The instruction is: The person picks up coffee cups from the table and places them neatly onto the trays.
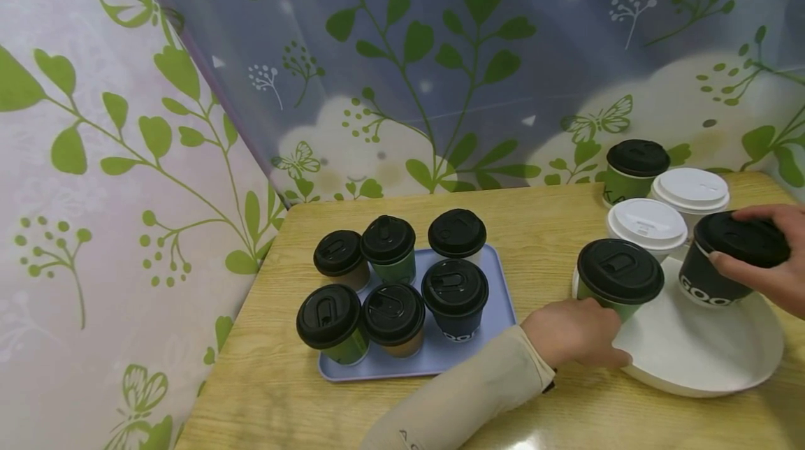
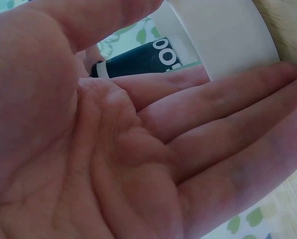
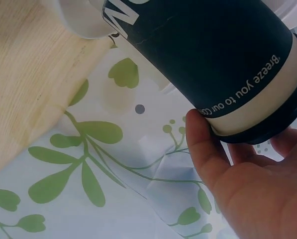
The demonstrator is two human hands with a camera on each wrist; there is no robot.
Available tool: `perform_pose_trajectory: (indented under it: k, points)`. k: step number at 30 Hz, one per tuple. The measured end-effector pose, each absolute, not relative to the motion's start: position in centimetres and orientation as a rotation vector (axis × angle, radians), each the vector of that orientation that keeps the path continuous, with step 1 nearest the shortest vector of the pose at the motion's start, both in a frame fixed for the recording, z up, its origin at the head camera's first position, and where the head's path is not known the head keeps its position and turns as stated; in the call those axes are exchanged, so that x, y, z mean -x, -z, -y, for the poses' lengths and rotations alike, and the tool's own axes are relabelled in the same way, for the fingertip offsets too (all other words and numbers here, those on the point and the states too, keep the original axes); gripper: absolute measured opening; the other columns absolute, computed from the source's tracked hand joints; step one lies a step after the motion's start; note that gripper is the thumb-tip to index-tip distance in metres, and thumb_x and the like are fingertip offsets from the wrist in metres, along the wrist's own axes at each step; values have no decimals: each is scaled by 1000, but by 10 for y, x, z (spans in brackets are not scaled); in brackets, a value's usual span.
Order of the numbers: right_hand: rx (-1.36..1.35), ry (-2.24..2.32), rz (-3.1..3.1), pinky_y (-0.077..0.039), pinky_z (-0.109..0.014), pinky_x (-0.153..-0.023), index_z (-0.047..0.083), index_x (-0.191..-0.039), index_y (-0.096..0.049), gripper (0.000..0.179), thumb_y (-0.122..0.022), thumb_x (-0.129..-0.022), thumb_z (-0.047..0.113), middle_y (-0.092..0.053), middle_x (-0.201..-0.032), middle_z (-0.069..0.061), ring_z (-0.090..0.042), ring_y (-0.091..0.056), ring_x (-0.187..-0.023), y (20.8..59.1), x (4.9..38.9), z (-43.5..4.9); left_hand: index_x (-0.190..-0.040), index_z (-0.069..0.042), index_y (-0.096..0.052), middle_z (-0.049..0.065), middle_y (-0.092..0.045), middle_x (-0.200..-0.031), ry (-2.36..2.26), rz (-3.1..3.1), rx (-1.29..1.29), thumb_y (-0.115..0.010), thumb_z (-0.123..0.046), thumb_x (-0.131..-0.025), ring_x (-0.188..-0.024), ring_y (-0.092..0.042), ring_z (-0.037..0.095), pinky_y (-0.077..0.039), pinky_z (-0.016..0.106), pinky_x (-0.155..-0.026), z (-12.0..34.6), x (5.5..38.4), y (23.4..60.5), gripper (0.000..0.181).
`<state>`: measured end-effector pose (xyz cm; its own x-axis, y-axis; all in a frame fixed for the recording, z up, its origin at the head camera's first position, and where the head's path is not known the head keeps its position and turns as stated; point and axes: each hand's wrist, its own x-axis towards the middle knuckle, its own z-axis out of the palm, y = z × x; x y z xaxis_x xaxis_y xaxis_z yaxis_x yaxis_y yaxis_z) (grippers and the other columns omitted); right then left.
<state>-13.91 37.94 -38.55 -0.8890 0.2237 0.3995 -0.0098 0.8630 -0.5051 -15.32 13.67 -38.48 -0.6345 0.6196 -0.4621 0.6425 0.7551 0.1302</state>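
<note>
My right hand [image 1: 776, 254] grips a dark paper coffee cup [image 1: 713, 281] round its black lid, thumb on one side and fingers on the other. That cup is upright, over the round white tray [image 1: 698, 359]; whether its base touches the tray I cannot tell. In the right wrist view, my fingertips hold the cup [image 3: 208, 55] at its lid end. At the tray's near left side is my left hand [image 1: 572, 331], its fingers fairly straight and touching the tray's outer wall [image 2: 228, 40]. Just beyond it stands a green cup [image 1: 619, 275] with a black lid.
Two white-lidded cups, one at the front [image 1: 648, 226] and one behind [image 1: 690, 191], stand near the tray's far side. A green cup [image 1: 632, 167] is by the patterned backdrop. To the left, a lilac rectangular tray [image 1: 503, 296] bears several black-lidded cups on the wooden table [image 1: 251, 394].
</note>
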Motion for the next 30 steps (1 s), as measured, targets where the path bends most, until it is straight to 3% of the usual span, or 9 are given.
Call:
perform_pose_trajectory:
  k: [13,22,30]
  points:
    - [177,-620,2661,-27,-73,-107,-10,-138,-41,67,-70,-88,22,-32,-140,-40,-57,-27,-129,388,144,-380,-107,-30,-71,-16,-68,-99,71,-2467,-950,-64,-50,-99,-75,-57,3,-48,22,-74,-137,152,385,23]
    - [150,-609,2668,-26,-70,-96,-11,-136,-41,68,-72,-86,25,-33,-137,-41,-58,-29,-125,389,147,-382,-106,-29,-71,-15,-68,-100,68,-2464,-948,-64,-50,-100,-75,-58,3,-48,22,-74,-137,152,385,23]
    - [133,-607,2664,-26,-69,-95,-11,-135,-42,67,-71,-87,25,-33,-135,-42,-58,-31,-123,390,147,-382,-104,-29,-71,-15,-67,-96,72,-2466,-955,-64,-50,-100,-74,-58,4,-48,22,-73,-136,152,384,23]
